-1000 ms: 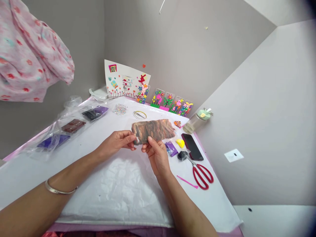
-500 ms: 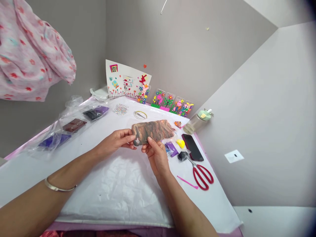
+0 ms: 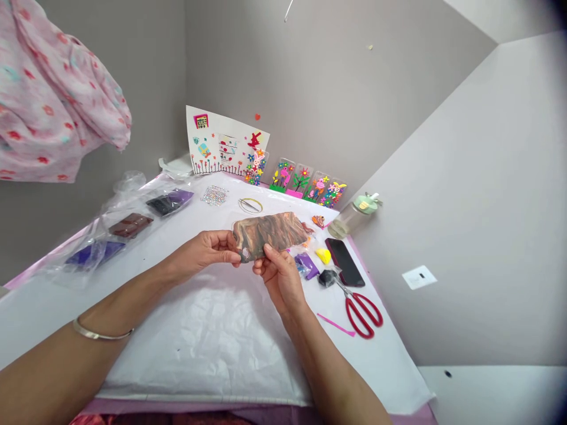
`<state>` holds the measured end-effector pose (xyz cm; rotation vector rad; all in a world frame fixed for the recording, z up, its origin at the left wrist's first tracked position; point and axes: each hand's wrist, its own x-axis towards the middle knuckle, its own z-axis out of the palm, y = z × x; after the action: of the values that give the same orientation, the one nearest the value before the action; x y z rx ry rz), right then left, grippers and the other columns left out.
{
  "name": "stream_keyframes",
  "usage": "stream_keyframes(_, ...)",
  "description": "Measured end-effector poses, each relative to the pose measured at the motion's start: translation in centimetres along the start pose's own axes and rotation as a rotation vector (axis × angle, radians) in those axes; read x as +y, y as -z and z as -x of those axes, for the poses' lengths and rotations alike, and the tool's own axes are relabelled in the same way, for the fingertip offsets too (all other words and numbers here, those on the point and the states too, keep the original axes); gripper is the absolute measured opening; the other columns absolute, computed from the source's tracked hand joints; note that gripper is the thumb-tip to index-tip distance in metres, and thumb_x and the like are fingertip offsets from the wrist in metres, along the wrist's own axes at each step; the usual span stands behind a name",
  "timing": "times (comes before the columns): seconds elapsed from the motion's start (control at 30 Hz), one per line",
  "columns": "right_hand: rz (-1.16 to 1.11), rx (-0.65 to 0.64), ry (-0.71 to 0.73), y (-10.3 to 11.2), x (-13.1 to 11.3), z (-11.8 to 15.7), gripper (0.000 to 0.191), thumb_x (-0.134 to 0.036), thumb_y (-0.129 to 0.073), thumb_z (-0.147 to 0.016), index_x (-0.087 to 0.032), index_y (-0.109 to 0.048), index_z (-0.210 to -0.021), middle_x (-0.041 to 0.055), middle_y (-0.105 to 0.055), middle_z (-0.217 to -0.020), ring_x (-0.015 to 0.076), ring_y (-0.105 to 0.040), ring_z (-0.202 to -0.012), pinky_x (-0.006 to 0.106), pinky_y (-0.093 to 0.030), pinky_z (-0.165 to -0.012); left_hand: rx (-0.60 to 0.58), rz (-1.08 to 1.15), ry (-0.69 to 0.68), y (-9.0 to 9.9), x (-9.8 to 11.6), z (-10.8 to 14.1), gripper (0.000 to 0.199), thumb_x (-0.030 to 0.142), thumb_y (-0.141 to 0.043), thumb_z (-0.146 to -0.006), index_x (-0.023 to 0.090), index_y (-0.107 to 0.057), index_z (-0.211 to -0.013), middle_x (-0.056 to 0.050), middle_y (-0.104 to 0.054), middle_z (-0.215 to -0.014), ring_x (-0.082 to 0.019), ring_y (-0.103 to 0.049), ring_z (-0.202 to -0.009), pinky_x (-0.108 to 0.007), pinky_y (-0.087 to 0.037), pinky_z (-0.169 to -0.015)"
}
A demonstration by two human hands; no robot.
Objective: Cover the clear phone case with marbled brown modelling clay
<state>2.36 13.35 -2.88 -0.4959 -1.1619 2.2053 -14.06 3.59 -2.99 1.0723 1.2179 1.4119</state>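
Between my hands is a phone case covered in marbled brown, black and cream clay, held above the table. A pale hole shows near its lower left corner. My left hand pinches the left end, thumb in front and fingers partly hidden behind. My right hand grips the lower edge with its thumb on the clay face. Just beyond the right end lies a small lump of orange and brown clay. Yellow clay and a purple packet lie to the right of the case.
Red-handled scissors, a black phone and a pink strip lie on the right. A bottle stands behind them. Clay packets lie left; gems and decorated clear cases are at the back.
The right end of the phone case now looks trimmer, with its loose clay edge less spread. Both hands keep their hold; the view has shifted slightly.
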Motion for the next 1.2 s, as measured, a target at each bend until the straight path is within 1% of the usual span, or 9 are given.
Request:
stream_keyframes(0.2,0.018,-0.016,-0.034,0.0,-0.1,0.1,0.022,-0.028,-0.071,-0.079,-0.012,-0.066,-0.065,0.0025,-0.064,-0.055,0.0091,-0.055,-0.049,0.019,-0.045,-0.049,0.023,-0.034,0.009,0.5,0.0,-0.1,0.015,0.032,-0.075,-0.073,0.019,-0.066,-0.073,0.002,-0.07,-0.071,-0.016,-0.065,-0.073,-0.03,-0.049,-0.079)
stream_keyframes(0.37,-0.012,0.005,-0.021,0.0,-0.1,0.0,0.021,-0.027,-0.072,-0.079,-0.011,-0.067,-0.068,0.0026,-0.064,-0.056,0.0085,-0.056,-0.049,0.019,-0.046,-0.05,0.048,-0.078,-0.026,0.0,0.2,-0.1,0.02,0.039,-0.069,-0.079,0.019,-0.067,-0.079,0.0,-0.069,-0.076,-0.017,-0.064,-0.076,-0.032,-0.049,-0.08)
stream_keyframes(0.53,-0.043,0.03,-0.039,0.0,0.0,-0.1,0.019,-0.027,-0.074,-0.077,-0.011,-0.067,-0.069,0.0022,-0.065,-0.056,0.008,-0.056,-0.049,0.017,-0.047,-0.05,0.015,-0.102,-0.053,-0.4,0.1,0.0,0.025,0.034,-0.077,-0.069,0.019,-0.06,-0.078,0.002,-0.061,-0.076,-0.016,-0.058,-0.075,-0.028,-0.046,-0.072)
stream_keyframes(0.63,-0.057,0.021,-0.06,0.1,0.0,-0.1,0.019,-0.026,-0.074,-0.077,-0.011,-0.067,-0.069,0.0024,-0.065,-0.055,0.008,-0.057,-0.048,0.016,-0.047,-0.049,0.002,-0.118,-0.059,-0.4,0.2,0.0,0.024,0.033,-0.076,-0.071,0.018,-0.059,-0.079,0.002,-0.059,-0.077,-0.016,-0.057,-0.076,-0.028,-0.045,-0.072)
stream_keyframes(0.77,-0.098,0.024,-0.078,0.0,0.0,-0.2,0.016,-0.025,-0.076,-0.075,-0.012,-0.067,-0.072,0.0012,-0.065,-0.056,0.0078,-0.057,-0.048,0.016,-0.048,-0.048,-0.024,-0.131,-0.055,-0.3,0.4,0.2,0.022,0.03,-0.077,-0.071,0.019,-0.061,-0.081,0.002,-0.059,-0.077,-0.016,-0.057,-0.076,-0.029,-0.047,-0.074)
stream_keyframes(0.87,-0.139,0.048,-0.122,0.0,0.0,-0.3,0.015,-0.023,-0.077,-0.073,-0.012,-0.068,-0.076,0.0001,-0.065,-0.06,0.0075,-0.058,-0.051,0.015,-0.048,-0.048,-0.011,-0.117,-0.063,-0.5,0.3,0.1,0.024,0.031,-0.078,-0.069,0.019,-0.059,-0.077,0.002,-0.06,-0.076,-0.016,-0.058,-0.075,-0.03,-0.047,-0.074)
stream_keyframes(0.97,-0.168,0.067,-0.151,0.1,0.1,-0.4,0.014,-0.022,-0.077,-0.072,-0.013,-0.068,-0.078,-0.0002,-0.066,-0.062,0.0072,-0.058,-0.051,0.015,-0.049,-0.048,0.009,-0.083,-0.065,-0.7,0.2,0.0,0.025,0.031,-0.078,-0.069,0.018,-0.058,-0.074,0.003,-0.061,-0.074,-0.015,-0.058,-0.072,-0.027,-0.046,-0.071)
stream_keyframes(1.1,-0.15,0.055,-0.129,0.1,0.0,-0.3,0.013,-0.023,-0.076,-0.073,-0.013,-0.067,-0.075,0.0001,-0.065,-0.06,0.0076,-0.058,-0.051,0.015,-0.049,-0.049,-0.009,-0.035,-0.059,-0.9,0.2,0.1,0.022,0.03,-0.078,-0.071,0.019,-0.059,-0.075,0.004,-0.063,-0.074,-0.014,-0.059,-0.072,-0.026,-0.046,-0.07)
stream_keyframes(1.2,-0.109,0.025,-0.091,0.0,-0.1,-0.2,0.015,-0.025,-0.076,-0.074,-0.013,-0.068,-0.073,0.001,-0.065,-0.058,0.008,-0.057,-0.05,0.016,-0.049,-0.05,-0.025,-0.038,-0.045,-0.8,0.3,0.2,0.019,0.03,-0.076,-0.073,0.019,-0.062,-0.08,0.002,-0.065,-0.08,-0.015,-0.061,-0.077,-0.027,-0.047,-0.075)
